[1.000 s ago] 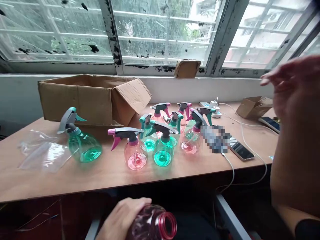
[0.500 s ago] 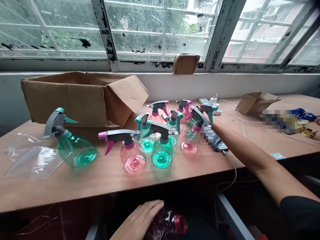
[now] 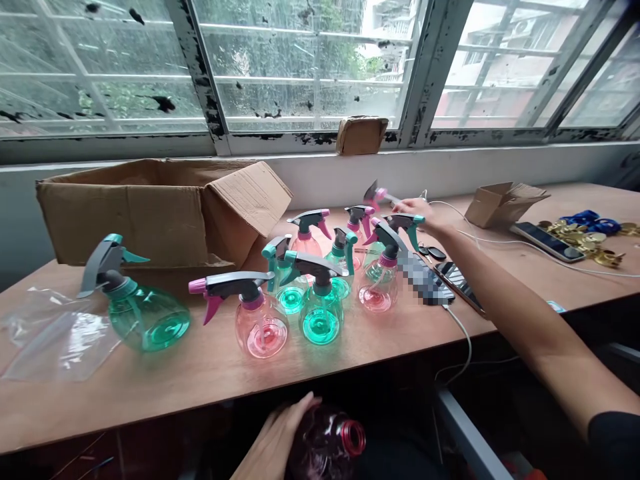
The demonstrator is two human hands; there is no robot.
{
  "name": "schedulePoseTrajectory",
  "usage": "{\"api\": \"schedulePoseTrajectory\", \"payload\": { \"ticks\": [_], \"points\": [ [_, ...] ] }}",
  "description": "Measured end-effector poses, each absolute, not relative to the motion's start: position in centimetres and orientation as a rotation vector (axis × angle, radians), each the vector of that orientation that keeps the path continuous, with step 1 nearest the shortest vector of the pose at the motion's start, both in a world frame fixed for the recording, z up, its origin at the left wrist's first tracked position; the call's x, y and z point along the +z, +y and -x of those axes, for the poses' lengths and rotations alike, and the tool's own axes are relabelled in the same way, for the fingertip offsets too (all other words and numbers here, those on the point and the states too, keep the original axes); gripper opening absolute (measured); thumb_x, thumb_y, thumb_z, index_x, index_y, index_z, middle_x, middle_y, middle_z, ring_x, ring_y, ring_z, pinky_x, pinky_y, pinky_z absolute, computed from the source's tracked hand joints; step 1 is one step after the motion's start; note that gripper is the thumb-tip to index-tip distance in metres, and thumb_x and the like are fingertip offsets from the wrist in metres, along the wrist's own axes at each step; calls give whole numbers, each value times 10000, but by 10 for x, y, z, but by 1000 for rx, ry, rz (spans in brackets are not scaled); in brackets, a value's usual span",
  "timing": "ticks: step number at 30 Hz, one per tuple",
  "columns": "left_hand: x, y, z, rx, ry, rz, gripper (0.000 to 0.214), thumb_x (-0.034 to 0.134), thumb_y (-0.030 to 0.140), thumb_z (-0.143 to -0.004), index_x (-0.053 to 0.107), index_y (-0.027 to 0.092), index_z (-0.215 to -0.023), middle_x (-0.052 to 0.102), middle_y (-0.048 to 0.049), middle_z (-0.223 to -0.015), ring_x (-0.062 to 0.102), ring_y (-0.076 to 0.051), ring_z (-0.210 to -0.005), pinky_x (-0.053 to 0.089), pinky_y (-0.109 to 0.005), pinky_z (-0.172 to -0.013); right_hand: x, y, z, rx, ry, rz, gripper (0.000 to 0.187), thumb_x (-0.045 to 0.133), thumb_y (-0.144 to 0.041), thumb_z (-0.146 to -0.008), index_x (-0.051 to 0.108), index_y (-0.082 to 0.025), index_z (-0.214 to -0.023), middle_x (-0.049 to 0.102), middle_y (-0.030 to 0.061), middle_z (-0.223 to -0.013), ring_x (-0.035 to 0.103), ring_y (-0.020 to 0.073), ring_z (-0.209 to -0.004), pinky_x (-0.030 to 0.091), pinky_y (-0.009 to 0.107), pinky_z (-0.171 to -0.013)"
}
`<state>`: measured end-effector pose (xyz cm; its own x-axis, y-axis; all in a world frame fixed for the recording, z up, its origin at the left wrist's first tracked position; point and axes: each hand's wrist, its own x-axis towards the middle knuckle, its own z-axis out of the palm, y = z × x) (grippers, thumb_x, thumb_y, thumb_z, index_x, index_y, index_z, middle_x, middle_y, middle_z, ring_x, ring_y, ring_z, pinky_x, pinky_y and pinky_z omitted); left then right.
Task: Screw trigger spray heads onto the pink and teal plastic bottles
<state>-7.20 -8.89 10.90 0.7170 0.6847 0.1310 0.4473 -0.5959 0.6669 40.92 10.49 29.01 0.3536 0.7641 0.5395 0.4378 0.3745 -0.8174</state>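
Note:
Below the table's front edge, my left hand (image 3: 280, 433) is wrapped around a clear red spray bottle (image 3: 320, 437). Its open neck has no top and tilts to the right. My right arm stretches across the table, and my right hand (image 3: 420, 212) grips a grey-and-pink spray head (image 3: 377, 195) by its thin tube end, above and behind the bottles. Nearest to that hand is a spray bottle with a green trigger (image 3: 413, 227). In front stand a pink spray bottle (image 3: 263, 330) and a green spray bottle (image 3: 323, 317), with several more behind them.
A large open cardboard box (image 3: 123, 223) stands back left. Before it are a green spray bottle (image 3: 150, 317) and a clear plastic bag (image 3: 65, 340). Toward the right lie sunglasses (image 3: 434, 253), a phone (image 3: 547, 241), gold-coloured pieces (image 3: 575, 241) and a small cardboard box (image 3: 503, 203). A cable (image 3: 467, 340) hangs over the edge.
My right hand has come into sight behind the bottles with the spray head in it. My left hand keeps hold of the red bottle. The view has shifted slightly.

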Motion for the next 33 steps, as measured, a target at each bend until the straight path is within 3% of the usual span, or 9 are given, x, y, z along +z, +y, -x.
{"api": "schedulePoseTrajectory", "payload": {
  "ticks": [3, 5, 10, 15, 17, 21, 26, 29, 33],
  "points": [
    [105, -88, 71, 512, 872, -2260, 1170, 848, 557, -875, 78, 426, -1746, 594, -102, -1644, 613, -382, -1477, 537, -531, -1228, 292, 97, -439, 350, -1072, 1233, 257, 706, -379, -1069, 674, -152, -954, 590, -68, -706, 487, 66, -508, 446, 198, -490],
    [104, -87, 69, 520, 846, -2210, 1308, 913, 548, -812, 1, 417, -1741, 582, -138, -1639, 610, -389, -1480, 545, -552, -1217, 295, 78, -450, 316, -959, 1147, 309, 706, -397, -1064, 621, -191, -850, 394, -132, -549, 277, 55, -424, 277, 205, -430],
    [120, -82, 54, 534, 716, -2185, 1153, 851, 432, -898, 67, 423, -1744, 544, -134, -1665, 591, -376, -1503, 520, -549, -1247, 308, 15, -446, 163, -817, 840, 269, 713, -452, -1024, 622, -227, -907, 448, -104, -579, 348, 87, -463, 301, 262, -460],
    [151, -63, 15, 655, 490, -2230, 1062, 851, 442, -912, 191, 353, -1740, 553, -160, -1641, 614, -400, -1473, 526, -536, -1246, 329, -36, -405, 37, -714, 632, 360, 625, -480, -1076, 562, -244, -811, 205, -137, -522, 32, 78, -439, 50, 261, -397],
    [161, -53, -9, 768, 362, -2239, 1058, 849, 467, -918, 189, 330, -1733, 554, -178, -1628, 625, -407, -1460, 542, -536, -1229, 336, -47, -375, 109, -794, 673, 416, 712, -598, -1006, 581, -242, -835, 197, -130, -552, 41, 74, -432, 52, 269, -373],
    [171, -35, -48, 915, 310, -2303, 1088, 857, 500, -930, 146, 319, -1733, 551, -195, -1618, 600, -405, -1482, 521, -570, -1245, 337, -54, -316, 51, -882, 625, 481, 740, -721, -933, 614, -258, -902, 366, -66, -667, 260, 86, -417, 102, 268, -361],
    [173, -22, -58, 909, 368, -2337, 1001, 806, 454, -990, 152, 313, -1734, 444, -197, -1701, 477, -387, -1589, 453, -555, -1309, 323, -54, -287, 379, -1039, 694, 556, 871, -746, -786, 667, -286, -1023, 434, -61, -735, 255, 86, -469, 140, 259, -393],
    [175, -21, -54, 780, 431, -2319, 999, 819, 389, -985, 157, 337, -1731, 423, -170, -1724, 460, -375, -1603, 410, -560, -1339, 322, -56, -290, 423, -998, 684, 619, 774, -845, -803, 688, -250, -952, 542, -13, -824, 310, 82, -481, 169, 266, -395],
    [178, -22, -54, 702, 489, -2246, 1008, 812, 358, -988, 137, 341, -1737, 424, -166, -1737, 450, -377, -1613, 392, -594, -1343, 326, -63, -296, 459, -972, 635, 467, 880, -678, -809, 768, -257, -977, 552, -7, -771, 391, 113, -501, 282, 275, -398]
  ]
}}
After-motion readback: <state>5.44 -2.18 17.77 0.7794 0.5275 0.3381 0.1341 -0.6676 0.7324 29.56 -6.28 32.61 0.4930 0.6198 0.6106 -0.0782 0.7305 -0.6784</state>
